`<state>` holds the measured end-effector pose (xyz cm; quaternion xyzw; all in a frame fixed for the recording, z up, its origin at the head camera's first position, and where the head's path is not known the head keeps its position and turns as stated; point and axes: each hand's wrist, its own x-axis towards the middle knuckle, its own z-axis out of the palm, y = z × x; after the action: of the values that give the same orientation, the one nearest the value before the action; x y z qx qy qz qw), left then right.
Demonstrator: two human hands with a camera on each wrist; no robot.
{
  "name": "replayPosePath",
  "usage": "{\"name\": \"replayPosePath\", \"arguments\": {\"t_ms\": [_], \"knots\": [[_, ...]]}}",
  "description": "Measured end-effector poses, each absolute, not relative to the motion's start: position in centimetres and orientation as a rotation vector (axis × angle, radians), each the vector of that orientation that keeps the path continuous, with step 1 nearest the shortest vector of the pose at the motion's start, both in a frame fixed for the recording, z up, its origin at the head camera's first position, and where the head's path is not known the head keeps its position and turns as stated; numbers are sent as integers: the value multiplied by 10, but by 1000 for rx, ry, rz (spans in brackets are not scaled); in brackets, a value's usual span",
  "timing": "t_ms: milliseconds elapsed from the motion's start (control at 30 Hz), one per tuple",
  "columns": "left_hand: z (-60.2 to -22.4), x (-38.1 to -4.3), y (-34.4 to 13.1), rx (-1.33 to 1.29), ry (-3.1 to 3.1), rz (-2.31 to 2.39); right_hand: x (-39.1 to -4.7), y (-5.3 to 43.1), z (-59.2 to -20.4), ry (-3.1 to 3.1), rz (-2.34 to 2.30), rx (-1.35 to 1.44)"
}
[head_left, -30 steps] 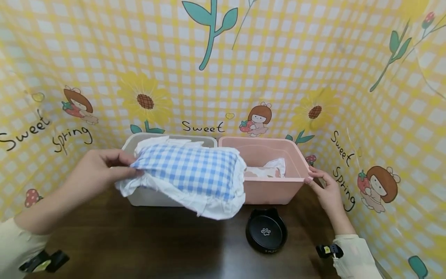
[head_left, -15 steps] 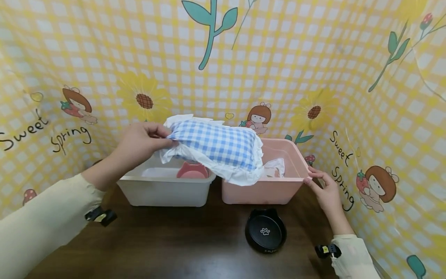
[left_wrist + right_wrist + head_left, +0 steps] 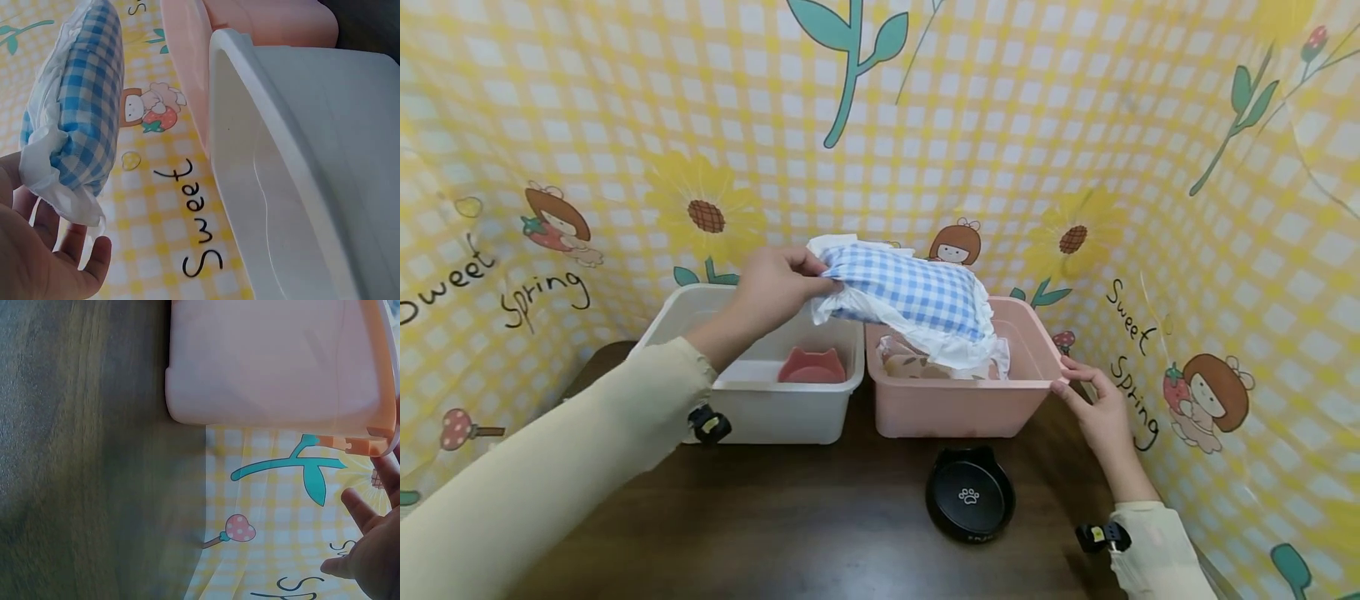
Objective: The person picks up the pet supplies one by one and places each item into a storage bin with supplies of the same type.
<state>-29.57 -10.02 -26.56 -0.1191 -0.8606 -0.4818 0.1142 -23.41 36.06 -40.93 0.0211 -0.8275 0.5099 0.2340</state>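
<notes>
My left hand [image 3: 775,287] pinches one end of a small blue-and-white checked pillow [image 3: 910,292] with a white ruffled edge. The pillow is held up, overlapping the back of the pink bin [image 3: 962,412] in the head view. From the left wrist, the pillow [image 3: 94,94] stands beside the white bin [image 3: 337,125], its ruffle between thumb and fingers. At the pink bin's right front corner, my right hand [image 3: 1101,408] grips the rim, thumb in front. Inside that bin lies a cloth item [image 3: 917,364] with a pale brown pattern, partly covered by the pillow.
To the left stands the white bin [image 3: 775,412], holding a pink cat-eared bowl [image 3: 812,367]. A black cat-eared bowl [image 3: 970,496] with a paw print sits on the dark wooden table [image 3: 820,533] in front of the pink bin. Yellow checked cloth [image 3: 865,183] lines the back and sides.
My left hand has carried the pillow up and rightward, from over the white bin to above the pink one, uncovering the pink bowl. The right hand has stayed at the rim.
</notes>
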Motion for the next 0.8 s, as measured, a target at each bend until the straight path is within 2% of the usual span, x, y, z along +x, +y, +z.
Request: {"name": "replayPosePath", "arguments": {"t_ms": [500, 800], "knots": [[-305, -329, -38, -451, -2391, -1554, -234, 364, -408, -2270, 1379, 41], [-333, -338, -10, -346, -2457, -1515, -235, 361, -410, -2300, 1346, 45]]}}
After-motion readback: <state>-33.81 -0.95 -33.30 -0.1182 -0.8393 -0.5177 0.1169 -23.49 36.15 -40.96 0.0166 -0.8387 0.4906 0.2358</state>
